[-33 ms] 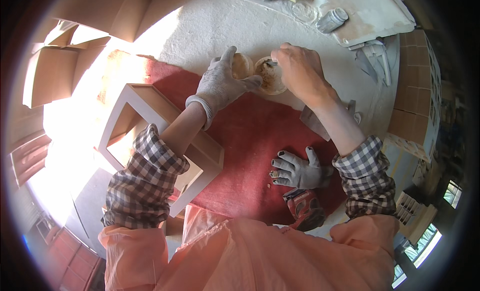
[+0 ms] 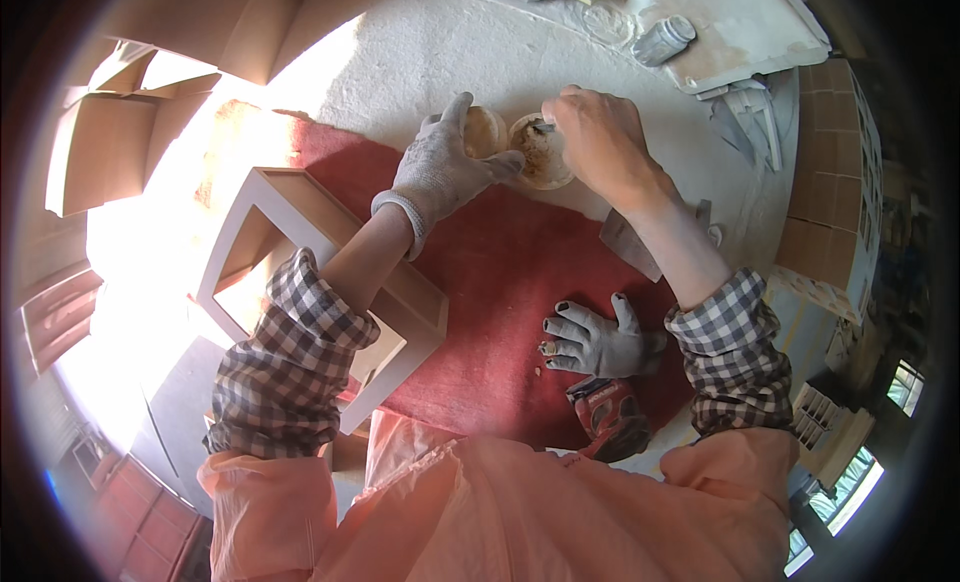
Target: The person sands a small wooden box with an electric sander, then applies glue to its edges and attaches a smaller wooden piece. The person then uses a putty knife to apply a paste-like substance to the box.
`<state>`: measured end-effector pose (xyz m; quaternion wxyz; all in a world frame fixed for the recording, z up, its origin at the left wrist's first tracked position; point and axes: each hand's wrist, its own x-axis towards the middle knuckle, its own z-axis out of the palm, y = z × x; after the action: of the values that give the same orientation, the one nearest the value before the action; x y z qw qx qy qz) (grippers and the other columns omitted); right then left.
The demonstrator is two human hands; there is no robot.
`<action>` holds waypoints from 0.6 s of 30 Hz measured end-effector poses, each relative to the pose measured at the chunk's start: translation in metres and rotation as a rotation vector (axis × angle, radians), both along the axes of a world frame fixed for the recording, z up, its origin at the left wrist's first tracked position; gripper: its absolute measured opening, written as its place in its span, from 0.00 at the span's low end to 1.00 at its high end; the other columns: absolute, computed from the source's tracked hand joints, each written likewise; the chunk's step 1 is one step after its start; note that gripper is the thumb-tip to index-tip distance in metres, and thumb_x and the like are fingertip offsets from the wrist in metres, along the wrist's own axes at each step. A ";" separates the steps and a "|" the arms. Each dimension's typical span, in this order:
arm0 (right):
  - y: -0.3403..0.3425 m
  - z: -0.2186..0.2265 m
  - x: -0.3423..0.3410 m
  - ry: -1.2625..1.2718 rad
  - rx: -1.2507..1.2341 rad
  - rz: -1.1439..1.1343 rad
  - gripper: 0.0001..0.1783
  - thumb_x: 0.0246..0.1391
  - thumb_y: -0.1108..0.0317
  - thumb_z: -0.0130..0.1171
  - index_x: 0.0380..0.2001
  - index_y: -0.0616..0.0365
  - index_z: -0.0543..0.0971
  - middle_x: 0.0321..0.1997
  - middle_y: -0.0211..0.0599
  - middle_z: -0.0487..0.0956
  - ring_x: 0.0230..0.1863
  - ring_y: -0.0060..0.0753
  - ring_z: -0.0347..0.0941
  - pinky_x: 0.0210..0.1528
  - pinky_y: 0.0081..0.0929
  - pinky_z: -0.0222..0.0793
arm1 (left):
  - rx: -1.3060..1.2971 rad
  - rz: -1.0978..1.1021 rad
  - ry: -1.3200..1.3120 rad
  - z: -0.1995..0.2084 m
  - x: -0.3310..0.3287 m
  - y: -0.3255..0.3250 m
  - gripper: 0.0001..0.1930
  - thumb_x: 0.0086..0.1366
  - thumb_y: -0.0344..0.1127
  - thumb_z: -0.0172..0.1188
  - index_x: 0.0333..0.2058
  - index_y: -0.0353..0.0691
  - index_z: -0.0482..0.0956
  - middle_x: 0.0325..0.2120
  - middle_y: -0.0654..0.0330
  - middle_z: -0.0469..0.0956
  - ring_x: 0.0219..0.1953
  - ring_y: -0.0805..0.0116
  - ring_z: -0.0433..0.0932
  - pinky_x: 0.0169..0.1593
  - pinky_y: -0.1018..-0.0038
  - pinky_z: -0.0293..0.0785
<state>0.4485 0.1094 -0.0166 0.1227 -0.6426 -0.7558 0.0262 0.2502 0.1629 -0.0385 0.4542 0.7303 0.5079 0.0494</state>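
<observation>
Gloved left hand (image 2: 440, 172) on cup (image 2: 541, 152) (tan)

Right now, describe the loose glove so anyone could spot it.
Start at the red mat covering the middle of the white table. Near its lower right edge, beside the checked right sleeve, lies a grey glove. Unlike the one on the left hand, it is empty, fingers spread.

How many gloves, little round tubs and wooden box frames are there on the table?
Gloves: 2, one worn on the left hand, one spare glove lying on the red mat
Round tubs: 2, left tub and right tub under the bare right hand
Box frames: 1
Total: 5
</observation>
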 end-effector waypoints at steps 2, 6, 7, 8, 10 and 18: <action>0.005 0.000 0.004 -0.003 -0.089 -0.016 0.04 0.52 0.76 0.58 0.28 0.58 0.82 0.33 0.44 0.82 0.38 0.52 0.81 0.40 0.45 0.77 | -0.004 0.001 0.005 0.001 0.001 0.000 0.57 0.54 0.57 0.78 0.72 0.33 0.55 0.64 0.38 0.68 0.64 0.46 0.73 0.64 0.61 0.73; 0.013 0.009 0.013 0.056 -0.316 -0.085 0.09 0.54 0.74 0.57 0.36 0.57 0.85 0.38 0.45 0.84 0.41 0.52 0.81 0.44 0.44 0.76 | -0.020 0.009 -0.014 -0.007 -0.001 0.001 0.58 0.52 0.58 0.78 0.72 0.34 0.55 0.64 0.37 0.67 0.64 0.44 0.72 0.66 0.61 0.72; 0.014 0.011 0.016 0.097 -0.341 -0.104 0.09 0.54 0.73 0.57 0.36 0.56 0.85 0.37 0.45 0.84 0.40 0.52 0.81 0.43 0.44 0.76 | -0.021 0.007 -0.022 -0.010 -0.002 0.001 0.59 0.51 0.58 0.78 0.72 0.35 0.55 0.64 0.37 0.66 0.64 0.43 0.72 0.67 0.61 0.71; 0.015 0.013 0.018 0.124 -0.327 -0.100 0.09 0.54 0.72 0.57 0.35 0.56 0.85 0.36 0.45 0.84 0.40 0.52 0.81 0.43 0.44 0.75 | -0.019 0.008 -0.028 -0.012 -0.003 0.002 0.59 0.51 0.58 0.78 0.72 0.35 0.55 0.64 0.37 0.66 0.64 0.43 0.72 0.67 0.61 0.71; 0.014 0.017 0.024 0.179 -0.302 -0.096 0.09 0.54 0.72 0.56 0.34 0.57 0.84 0.35 0.45 0.84 0.39 0.52 0.81 0.42 0.44 0.74 | -0.018 0.005 -0.038 -0.013 -0.002 0.002 0.59 0.51 0.58 0.78 0.72 0.35 0.55 0.64 0.37 0.66 0.64 0.44 0.72 0.67 0.61 0.70; 0.012 0.020 0.026 0.154 -0.288 -0.100 0.05 0.54 0.71 0.60 0.33 0.56 0.84 0.34 0.45 0.83 0.39 0.52 0.80 0.41 0.45 0.73 | 0.008 0.003 -0.018 -0.008 -0.002 0.001 0.58 0.53 0.58 0.77 0.72 0.33 0.55 0.64 0.37 0.66 0.65 0.44 0.71 0.67 0.61 0.70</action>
<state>0.4743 0.1213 0.0032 0.0878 -0.6865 -0.6997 0.1773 0.2485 0.1639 -0.0469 0.4558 0.7309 0.5045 0.0587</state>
